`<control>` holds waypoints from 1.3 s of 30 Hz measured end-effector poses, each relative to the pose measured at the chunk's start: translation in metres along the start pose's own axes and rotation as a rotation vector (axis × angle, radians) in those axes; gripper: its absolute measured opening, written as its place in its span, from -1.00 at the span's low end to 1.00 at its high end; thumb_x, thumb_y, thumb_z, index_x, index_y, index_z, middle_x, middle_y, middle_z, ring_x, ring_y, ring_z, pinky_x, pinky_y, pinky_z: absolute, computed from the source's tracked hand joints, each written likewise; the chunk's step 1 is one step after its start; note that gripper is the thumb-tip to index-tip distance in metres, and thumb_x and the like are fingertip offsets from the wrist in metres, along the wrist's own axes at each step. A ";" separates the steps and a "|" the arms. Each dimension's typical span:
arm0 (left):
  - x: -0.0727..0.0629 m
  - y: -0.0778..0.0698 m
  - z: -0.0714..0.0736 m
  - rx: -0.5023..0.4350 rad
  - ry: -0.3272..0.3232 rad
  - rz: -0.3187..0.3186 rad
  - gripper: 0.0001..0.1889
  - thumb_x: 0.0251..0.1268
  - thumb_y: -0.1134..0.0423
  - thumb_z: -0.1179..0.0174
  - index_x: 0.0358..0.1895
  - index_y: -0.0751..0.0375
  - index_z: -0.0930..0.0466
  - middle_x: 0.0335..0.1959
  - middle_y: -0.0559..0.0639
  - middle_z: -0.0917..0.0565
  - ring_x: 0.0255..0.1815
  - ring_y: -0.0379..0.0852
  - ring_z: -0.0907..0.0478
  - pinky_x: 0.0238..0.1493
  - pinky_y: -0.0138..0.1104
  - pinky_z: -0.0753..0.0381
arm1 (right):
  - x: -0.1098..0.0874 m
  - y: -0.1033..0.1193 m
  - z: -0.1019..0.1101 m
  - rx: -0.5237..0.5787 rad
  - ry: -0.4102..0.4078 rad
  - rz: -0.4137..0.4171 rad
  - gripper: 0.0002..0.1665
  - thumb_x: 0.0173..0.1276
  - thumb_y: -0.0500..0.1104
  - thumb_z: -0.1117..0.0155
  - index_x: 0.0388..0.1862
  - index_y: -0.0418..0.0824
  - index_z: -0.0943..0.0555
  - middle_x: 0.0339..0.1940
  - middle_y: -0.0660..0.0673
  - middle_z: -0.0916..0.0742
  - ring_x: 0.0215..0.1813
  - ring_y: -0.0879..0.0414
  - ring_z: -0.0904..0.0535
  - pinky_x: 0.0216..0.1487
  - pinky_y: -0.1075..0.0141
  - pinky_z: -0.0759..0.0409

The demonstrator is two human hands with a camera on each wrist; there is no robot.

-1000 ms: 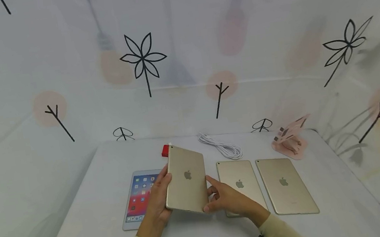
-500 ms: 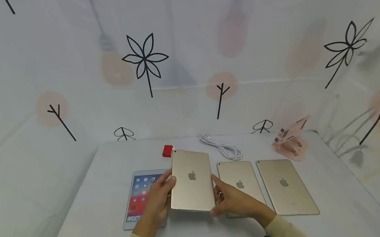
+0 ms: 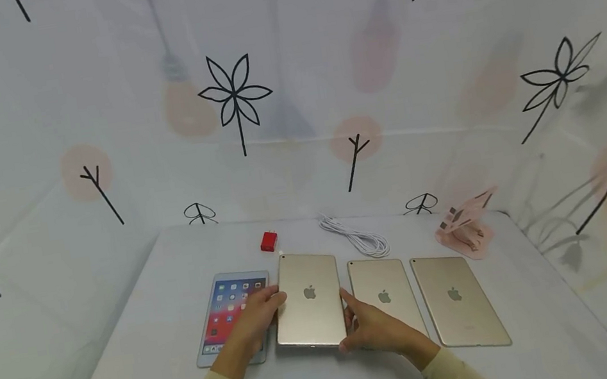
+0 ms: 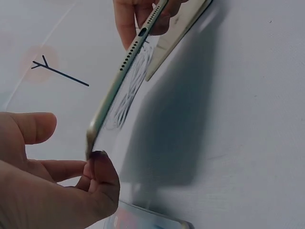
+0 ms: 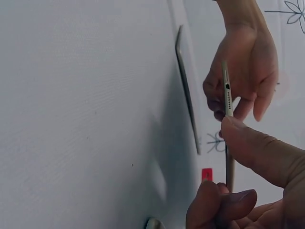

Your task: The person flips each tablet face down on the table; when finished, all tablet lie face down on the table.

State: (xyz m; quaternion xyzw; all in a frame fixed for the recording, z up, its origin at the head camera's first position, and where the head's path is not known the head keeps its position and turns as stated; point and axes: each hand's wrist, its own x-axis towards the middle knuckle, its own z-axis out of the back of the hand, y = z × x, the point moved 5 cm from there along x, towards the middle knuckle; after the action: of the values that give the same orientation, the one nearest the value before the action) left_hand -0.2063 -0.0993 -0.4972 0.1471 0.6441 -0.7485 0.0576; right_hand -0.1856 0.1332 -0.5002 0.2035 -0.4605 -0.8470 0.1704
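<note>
Both hands hold a gold tablet [image 3: 310, 311] at its sides, its back with the apple logo facing up. My left hand [image 3: 256, 316] grips the left edge, its fingertips curled at the rim in the left wrist view. The right hand [image 3: 375, 328] pinches the right edge near the lower corner, with the thumb [image 5: 257, 150] on one side and fingers on the other. Both wrist views show the tablet's thin port edge [image 4: 107, 105] raised, with a shadow on the table below. A white tablet [image 3: 221, 311] with its screen lit lies by the left hand, partly hidden by it.
Two more gold tablets, a nearer one [image 3: 380, 279] and a farther one [image 3: 459, 303], lie face down to the right. Behind stand a red charger plug [image 3: 269, 241], a coiled white cable [image 3: 353, 234] and a pink folding stand [image 3: 466, 228]. A patterned cloth hangs around the white table [image 3: 144, 341].
The held tablet has come down toward the table and slightly right, turning from tilted to squarer. Both hands moved with it, and the red plug is now fully uncovered.
</note>
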 end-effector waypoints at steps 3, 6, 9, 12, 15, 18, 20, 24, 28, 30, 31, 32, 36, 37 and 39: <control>0.000 0.002 -0.001 0.057 -0.027 0.025 -0.37 0.53 0.07 -0.10 0.47 0.42 -0.31 0.45 0.37 -0.38 0.42 0.31 -0.41 0.37 0.08 -0.45 | 0.001 -0.002 0.000 -0.016 -0.004 0.007 0.44 0.02 -0.21 -0.65 0.64 -0.45 0.14 -0.21 -0.10 -0.58 -0.30 0.10 -0.47 -0.36 0.36 -0.47; -0.001 0.005 -0.002 0.082 -0.045 0.050 -0.36 0.49 0.02 -0.15 0.46 0.37 -0.35 0.44 0.35 -0.40 0.41 0.30 -0.42 0.35 0.06 -0.48 | 0.002 -0.004 0.002 -0.035 -0.007 0.005 0.42 0.04 -0.20 -0.65 0.63 -0.46 0.13 -0.20 -0.10 -0.59 -0.28 0.08 -0.49 -0.31 0.33 -0.49; -0.002 0.006 -0.004 0.083 -0.043 0.058 -0.31 0.45 -0.02 -0.20 0.47 0.35 -0.34 0.44 0.35 -0.40 0.42 0.32 -0.40 0.35 0.06 -0.49 | 0.003 -0.007 0.002 -0.039 -0.003 -0.012 0.40 0.06 -0.20 -0.64 0.63 -0.48 0.12 -0.17 -0.12 -0.59 -0.24 0.06 -0.50 -0.25 0.30 -0.50; -0.002 0.009 -0.006 0.085 -0.037 0.068 -0.28 0.43 -0.05 -0.22 0.48 0.35 -0.32 0.45 0.35 -0.39 0.43 0.34 -0.37 0.35 0.09 -0.48 | 0.004 -0.010 0.001 -0.047 0.007 -0.031 0.37 0.06 -0.21 -0.64 0.61 -0.52 0.09 -0.17 -0.13 -0.61 -0.20 0.04 -0.51 -0.15 0.25 -0.52; -0.004 0.011 -0.007 0.093 -0.026 0.076 -0.26 0.43 -0.07 -0.22 0.49 0.34 -0.30 0.45 0.36 -0.39 0.41 0.35 -0.39 0.34 0.12 -0.48 | 0.005 -0.013 -0.001 -0.085 0.013 -0.052 0.35 0.06 -0.21 -0.64 0.59 -0.55 0.06 -0.17 -0.11 -0.66 -0.16 0.05 -0.56 -0.03 0.13 -0.58; -0.004 0.011 -0.008 0.092 -0.016 0.074 -0.24 0.42 -0.09 -0.22 0.51 0.32 -0.28 0.45 0.36 -0.38 0.40 0.34 -0.41 0.35 0.13 -0.47 | 0.006 -0.013 -0.001 -0.146 0.002 -0.062 0.33 0.06 -0.18 -0.64 0.58 -0.56 0.02 -0.20 -0.08 -0.70 -0.14 0.09 -0.58 0.03 0.09 -0.60; -0.005 0.010 -0.009 0.099 -0.013 0.069 -0.23 0.42 -0.11 -0.21 0.51 0.31 -0.28 0.45 0.36 -0.37 0.39 0.34 -0.42 0.35 0.14 -0.47 | 0.006 -0.012 -0.001 -0.170 -0.006 -0.060 0.31 0.06 -0.19 -0.63 0.57 -0.58 0.00 -0.29 -0.06 -0.70 -0.22 0.11 -0.56 -0.10 0.17 -0.60; -0.007 0.007 -0.010 0.110 -0.012 0.064 -0.23 0.42 -0.08 -0.21 0.52 0.33 -0.26 0.44 0.37 -0.38 0.38 0.35 -0.43 0.35 0.15 -0.46 | 0.005 -0.011 -0.002 -0.171 -0.001 -0.049 0.27 0.08 -0.23 -0.61 0.55 -0.62 0.01 -0.49 -0.03 -0.58 -0.44 0.13 -0.42 -0.47 0.34 -0.37; -0.008 0.007 -0.012 0.100 -0.008 0.054 -0.25 0.44 -0.02 -0.21 0.52 0.37 -0.24 0.44 0.40 -0.38 0.38 0.38 -0.42 0.35 0.15 -0.46 | 0.004 -0.010 -0.004 -0.182 0.003 -0.044 0.24 0.11 -0.25 -0.58 0.54 -0.64 0.01 -0.57 0.00 -0.52 -0.52 0.17 -0.33 -0.57 0.37 -0.25; -0.008 0.007 -0.012 0.101 -0.007 0.048 -0.26 0.45 0.00 -0.20 0.52 0.37 -0.23 0.44 0.40 -0.38 0.39 0.39 -0.41 0.34 0.15 -0.47 | 0.003 -0.008 -0.005 -0.200 -0.003 -0.041 0.22 0.12 -0.26 -0.58 0.53 -0.65 -0.01 -0.59 0.02 -0.51 -0.54 0.18 -0.32 -0.59 0.38 -0.24; -0.008 0.006 -0.012 0.104 -0.008 0.045 -0.26 0.45 0.01 -0.20 0.52 0.37 -0.24 0.44 0.40 -0.38 0.39 0.38 -0.41 0.34 0.14 -0.48 | 0.003 -0.008 -0.005 -0.215 -0.009 -0.037 0.21 0.11 -0.26 -0.58 0.52 -0.66 -0.02 -0.60 0.02 -0.51 -0.55 0.19 -0.31 -0.59 0.38 -0.24; -0.008 0.006 -0.013 0.107 -0.008 0.043 -0.27 0.45 0.01 -0.20 0.52 0.37 -0.24 0.44 0.40 -0.37 0.40 0.38 -0.40 0.34 0.14 -0.48 | 0.003 -0.007 -0.005 -0.232 -0.015 -0.036 0.20 0.11 -0.26 -0.58 0.51 -0.66 -0.04 -0.61 0.03 -0.51 -0.55 0.19 -0.32 -0.59 0.38 -0.25; -0.008 0.007 -0.014 0.121 -0.005 0.036 -0.28 0.45 0.02 -0.19 0.51 0.36 -0.26 0.45 0.39 -0.37 0.41 0.38 -0.39 0.32 0.12 -0.51 | 0.001 -0.005 -0.007 -0.294 -0.022 -0.018 0.15 0.10 -0.24 -0.58 0.48 -0.69 -0.11 -0.62 0.05 -0.50 -0.55 0.20 -0.35 -0.57 0.38 -0.30; -0.008 0.007 -0.014 0.120 -0.003 0.033 -0.28 0.45 0.02 -0.19 0.51 0.37 -0.26 0.45 0.39 -0.36 0.41 0.38 -0.39 0.32 0.12 -0.51 | 0.001 -0.005 -0.008 -0.308 -0.021 -0.011 0.14 0.10 -0.24 -0.57 0.47 -0.69 -0.12 -0.62 0.05 -0.51 -0.55 0.20 -0.37 -0.56 0.38 -0.32; -0.009 0.006 -0.015 0.130 -0.002 0.027 -0.30 0.46 0.02 -0.19 0.51 0.35 -0.28 0.44 0.39 -0.38 0.41 0.38 -0.39 0.31 0.13 -0.51 | 0.000 -0.003 -0.008 -0.347 -0.018 -0.005 0.11 0.11 -0.23 -0.57 0.45 -0.69 -0.15 -0.58 0.03 -0.55 -0.53 0.20 -0.40 -0.52 0.37 -0.38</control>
State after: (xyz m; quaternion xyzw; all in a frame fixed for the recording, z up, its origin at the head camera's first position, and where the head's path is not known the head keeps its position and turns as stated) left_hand -0.1938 -0.0865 -0.5023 0.1583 0.5922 -0.7879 0.0586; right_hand -0.1820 0.1287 -0.5069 0.1646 -0.3082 -0.9160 0.1970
